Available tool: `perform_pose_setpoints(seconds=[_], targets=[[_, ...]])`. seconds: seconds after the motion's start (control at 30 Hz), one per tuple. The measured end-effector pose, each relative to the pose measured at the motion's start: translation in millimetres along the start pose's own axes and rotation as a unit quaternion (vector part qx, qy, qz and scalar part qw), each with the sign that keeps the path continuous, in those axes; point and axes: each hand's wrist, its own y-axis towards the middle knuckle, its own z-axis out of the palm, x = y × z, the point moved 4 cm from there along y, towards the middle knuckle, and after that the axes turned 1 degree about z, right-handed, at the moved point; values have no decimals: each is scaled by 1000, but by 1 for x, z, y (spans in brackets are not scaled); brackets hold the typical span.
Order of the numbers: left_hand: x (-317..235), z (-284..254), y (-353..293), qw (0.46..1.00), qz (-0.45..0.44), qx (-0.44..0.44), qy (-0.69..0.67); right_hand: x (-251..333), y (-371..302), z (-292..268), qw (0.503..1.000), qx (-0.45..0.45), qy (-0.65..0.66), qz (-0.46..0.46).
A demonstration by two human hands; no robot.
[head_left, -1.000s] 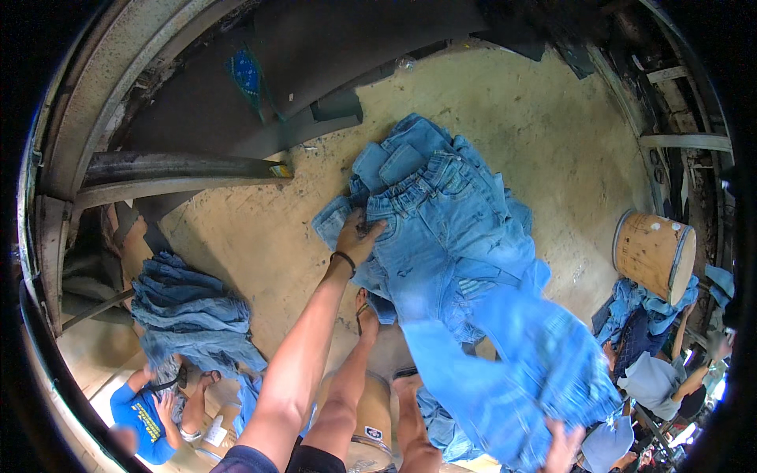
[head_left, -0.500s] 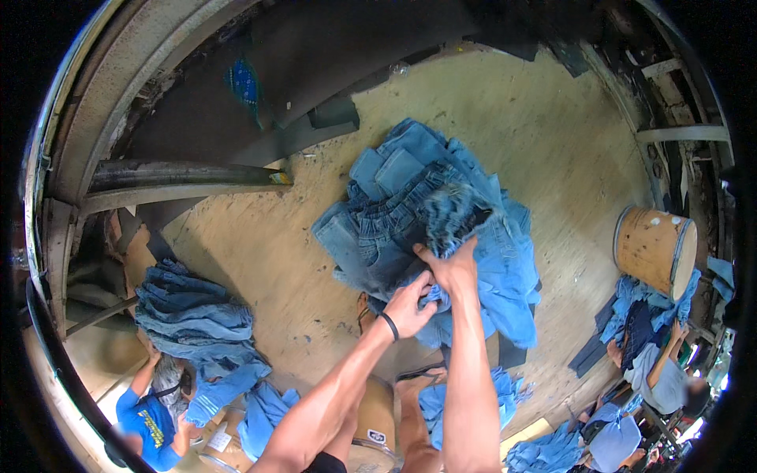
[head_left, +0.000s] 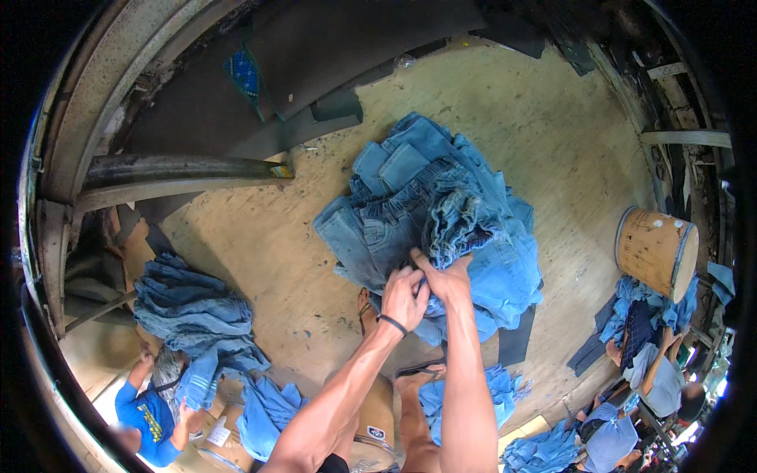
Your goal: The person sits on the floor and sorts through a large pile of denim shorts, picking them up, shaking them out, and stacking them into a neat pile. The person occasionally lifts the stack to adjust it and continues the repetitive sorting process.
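Observation:
In front of me lies a heap of blue denim (head_left: 505, 276), with several pairs of jeans piled on one another. On top is a darker pair of jeans (head_left: 394, 229) with a gathered waistband and a bunched, frayed part. My right hand (head_left: 447, 280) is closed on the near edge of these jeans, below the bunched part. Close beside it, my left hand (head_left: 404, 298), with a black band at the wrist, has its fingers curled in on the same cloth. The fingertips of both hands are partly hidden by fabric.
A brown drum (head_left: 656, 251) lies at the right. More denim (head_left: 193, 307) is piled at the left by a person in a blue shirt (head_left: 150, 418). Other people sit at the lower right. A metal beam (head_left: 181, 181) juts in from the left. Dark sheets (head_left: 355, 47) cover the far floor.
My left hand has shifted slightly up along the cloth, its fingers more curled. The bunched part of the jeans has folded over a little, showing less fray.

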Motion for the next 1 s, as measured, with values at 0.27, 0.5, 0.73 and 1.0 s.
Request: perform_pose_setpoints(seconds=[0.27, 0.5, 0.73, 1.0], targets=[[77, -35, 61, 962, -185, -114, -162, -68, 8, -16, 987, -3, 146, -63], [50, -51, 73, 988, -33, -116, -94, -93, -38, -49, 937, 23, 345, 52], [-46, 27, -78, 989, 15, -7, -144, -67, -6, -28, 995, -12, 36, -95], [-63, 31, -95, 920, -38, 232, -314, -163, -55, -87, 962, -27, 241, -124]])
